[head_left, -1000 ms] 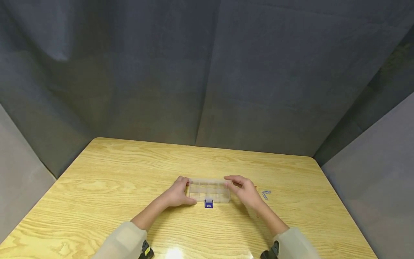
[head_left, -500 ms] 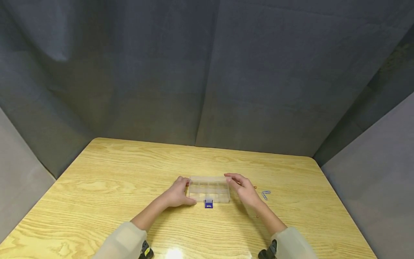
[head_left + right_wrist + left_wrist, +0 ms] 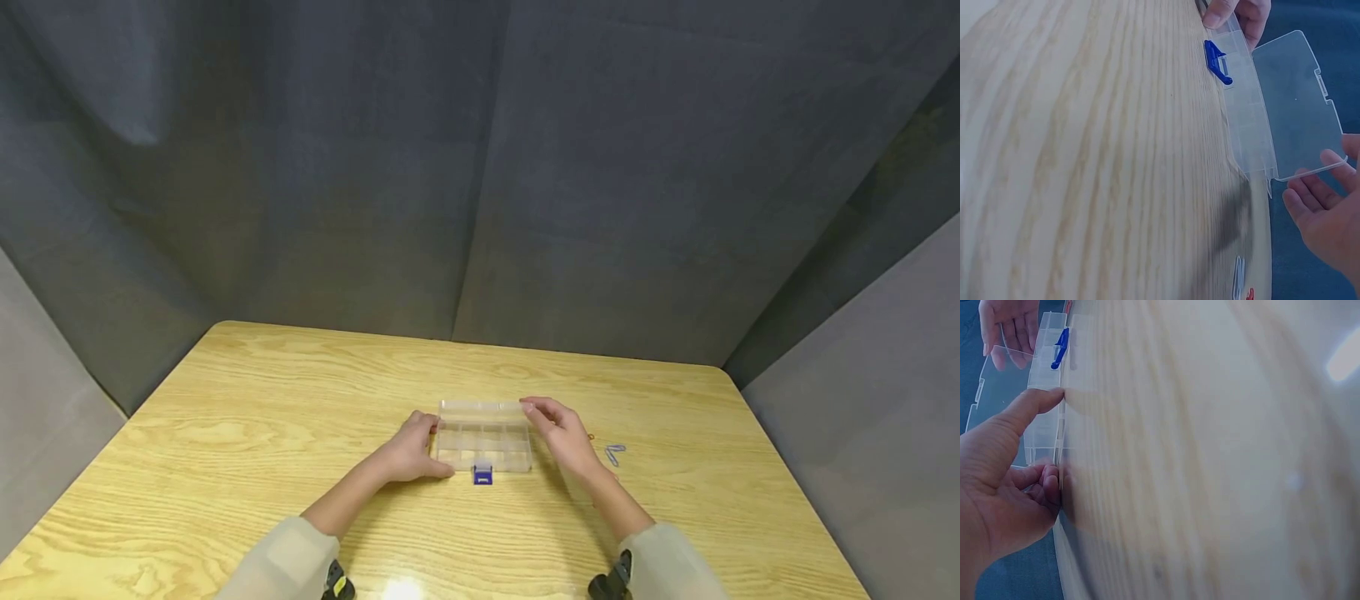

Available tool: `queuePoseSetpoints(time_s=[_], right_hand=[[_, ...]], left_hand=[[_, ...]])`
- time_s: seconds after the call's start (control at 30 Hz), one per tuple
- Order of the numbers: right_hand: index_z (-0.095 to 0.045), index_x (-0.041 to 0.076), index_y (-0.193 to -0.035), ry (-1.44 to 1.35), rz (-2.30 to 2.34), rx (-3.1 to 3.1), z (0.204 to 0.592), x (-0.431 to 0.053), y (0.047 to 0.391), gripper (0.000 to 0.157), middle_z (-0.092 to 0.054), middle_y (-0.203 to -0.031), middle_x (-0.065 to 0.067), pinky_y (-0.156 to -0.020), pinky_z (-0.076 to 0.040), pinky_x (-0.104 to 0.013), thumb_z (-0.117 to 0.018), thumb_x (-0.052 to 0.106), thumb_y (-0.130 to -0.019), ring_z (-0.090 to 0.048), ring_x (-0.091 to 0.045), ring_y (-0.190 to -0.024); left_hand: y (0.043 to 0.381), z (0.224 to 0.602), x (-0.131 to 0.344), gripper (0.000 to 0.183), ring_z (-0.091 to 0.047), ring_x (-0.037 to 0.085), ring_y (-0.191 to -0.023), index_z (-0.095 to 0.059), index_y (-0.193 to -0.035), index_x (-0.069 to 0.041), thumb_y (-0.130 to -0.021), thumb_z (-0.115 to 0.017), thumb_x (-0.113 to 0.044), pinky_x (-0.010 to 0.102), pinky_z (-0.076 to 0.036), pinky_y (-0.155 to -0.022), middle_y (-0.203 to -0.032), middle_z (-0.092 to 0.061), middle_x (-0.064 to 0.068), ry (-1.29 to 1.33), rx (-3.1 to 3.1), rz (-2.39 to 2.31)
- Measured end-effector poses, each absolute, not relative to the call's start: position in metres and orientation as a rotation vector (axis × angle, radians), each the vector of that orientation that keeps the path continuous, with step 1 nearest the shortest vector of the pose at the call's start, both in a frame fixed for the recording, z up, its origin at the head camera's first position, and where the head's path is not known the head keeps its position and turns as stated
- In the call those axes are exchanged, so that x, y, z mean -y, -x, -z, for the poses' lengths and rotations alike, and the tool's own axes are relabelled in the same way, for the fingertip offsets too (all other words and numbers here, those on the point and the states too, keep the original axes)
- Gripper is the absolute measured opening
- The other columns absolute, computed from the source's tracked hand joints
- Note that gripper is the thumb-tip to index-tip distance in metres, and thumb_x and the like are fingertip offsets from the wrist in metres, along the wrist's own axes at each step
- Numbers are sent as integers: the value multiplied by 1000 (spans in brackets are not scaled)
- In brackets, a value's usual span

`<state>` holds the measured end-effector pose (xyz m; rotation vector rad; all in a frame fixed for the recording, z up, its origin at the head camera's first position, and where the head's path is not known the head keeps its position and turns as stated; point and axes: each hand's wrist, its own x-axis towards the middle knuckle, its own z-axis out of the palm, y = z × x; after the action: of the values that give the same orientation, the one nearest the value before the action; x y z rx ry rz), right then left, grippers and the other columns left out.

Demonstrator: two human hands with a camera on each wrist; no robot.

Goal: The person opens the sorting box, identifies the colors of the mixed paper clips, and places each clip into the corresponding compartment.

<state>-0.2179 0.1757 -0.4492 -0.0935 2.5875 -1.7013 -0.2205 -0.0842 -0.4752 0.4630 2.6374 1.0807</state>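
A clear plastic compartment box [image 3: 483, 447] with a blue latch [image 3: 482, 475] lies on the table, its lid [image 3: 1297, 94] hinged up at the back and tilted. My left hand [image 3: 408, 450] grips the box's left end, thumb at the front edge and fingers behind. With thumb and fingers, my right hand [image 3: 566, 437] pinches the right corner of the raised lid. In the right wrist view, the latch hangs loose at the box's front wall. Parts of the left fingers are hidden behind the box.
Right of the right hand lie blue-white bent loops [image 3: 614, 454] that look like paper clips. A small red-orange piece [image 3: 1250, 294] lies beside them, partly cut off. The wooden table [image 3: 300, 400] ends at a dark curtain [image 3: 375, 208] behind.
The lid has swung further up and back, and my right hand has risen slightly with it. My left hand stays at the box's left end.
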Motion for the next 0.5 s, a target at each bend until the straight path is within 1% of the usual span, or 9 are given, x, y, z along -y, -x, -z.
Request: queuePoseSetpoints(time_s=[0.07, 0.2, 0.3, 0.4, 0.5], right_hand=[[-59, 7, -123, 78, 1714, -2578, 440, -172, 214, 38, -60, -123, -11, -98, -42, -42, -51, 33, -96, -54, -26, -115], [-58, 6, -123, 46, 1752, -2567, 440, -171, 217, 37, -60, -124, -12, -99, -42, -43, -51, 31, -97, -54, -27, -117], [-60, 8, -121, 32, 1778, -2567, 452, -173, 224, 37, -61, -121, -11, -98, -43, -42, -51, 34, -96, -55, -26, -115], [-61, 9, -118, 8, 1795, -2561, 453, -172, 225, 35, -63, -117, -11, -97, -44, -41, -52, 33, -95, -56, -25, -112], [-62, 8, -117, -11, 1801, -2571, 452, -171, 228, 35, -63, -113, -12, -95, -45, -41, -53, 34, -95, -57, -26, -109]], left_hand=[[221, 474, 84, 80, -47, 22, -100, -42, -129, 7, -70, -81, -30, 40, -43, -88, -113, -46, 13, -464, -2639, -1079], [221, 475, 84, 80, -46, 21, -99, -42, -129, 7, -69, -81, -30, 40, -43, -88, -113, -46, 12, -470, -2644, -1074], [219, 474, 84, 78, -45, 21, -96, -43, -128, 6, -69, -81, -29, 38, -43, -85, -112, -45, 11, -472, -2636, -1080], [218, 472, 84, 77, -44, 20, -94, -43, -126, 6, -69, -81, -29, 37, -42, -83, -111, -46, 11, -481, -2635, -1079], [218, 471, 84, 78, -45, 21, -95, -42, -127, 6, -69, -81, -29, 38, -43, -84, -112, -46, 12, -483, -2639, -1075]])
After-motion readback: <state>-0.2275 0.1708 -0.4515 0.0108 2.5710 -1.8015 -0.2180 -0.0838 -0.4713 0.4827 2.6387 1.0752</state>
